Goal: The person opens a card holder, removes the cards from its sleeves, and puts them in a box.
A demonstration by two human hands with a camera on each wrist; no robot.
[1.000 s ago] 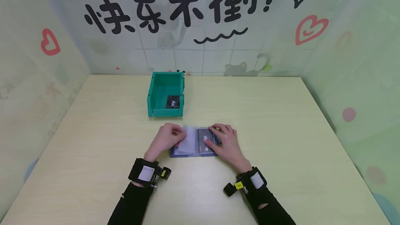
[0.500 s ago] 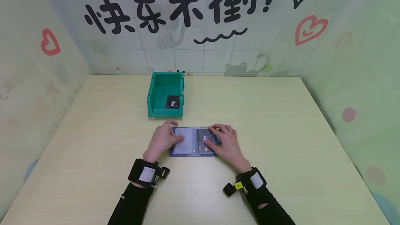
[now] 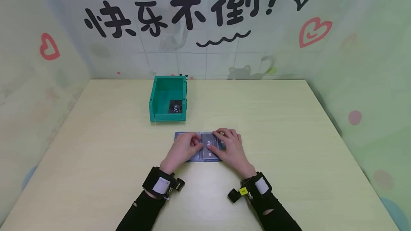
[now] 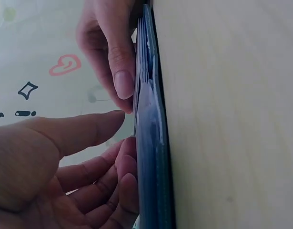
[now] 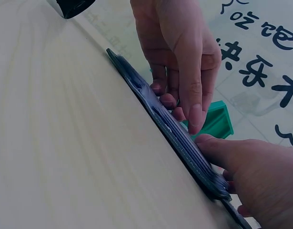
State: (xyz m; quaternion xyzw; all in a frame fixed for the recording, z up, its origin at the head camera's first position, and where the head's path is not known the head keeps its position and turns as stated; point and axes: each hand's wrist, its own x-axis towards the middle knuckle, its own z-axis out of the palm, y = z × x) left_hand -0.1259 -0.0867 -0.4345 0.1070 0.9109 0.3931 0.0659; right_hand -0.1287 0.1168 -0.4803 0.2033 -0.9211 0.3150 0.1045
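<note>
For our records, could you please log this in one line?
left hand: over card holder; right hand: on it; black card: in green bin

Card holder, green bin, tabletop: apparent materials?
Card holder: cover perhaps leatherette or vinyl, dull blue edge; sleeves likely shiny clear plastic, card shows through.
Green bin: probably molded plastic, satin, evenly colored.
Tabletop: pale wood grain, soft sheen; laminate or wood, can't tell.

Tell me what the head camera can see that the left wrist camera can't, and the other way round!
Only the head view shows the green bin with a black Vip card inside. Only the left wrist view shows the card holder edge-on, its pages like thin stacked layers. Both show the left hand, the right hand, the table and a swirly red heart.
</note>
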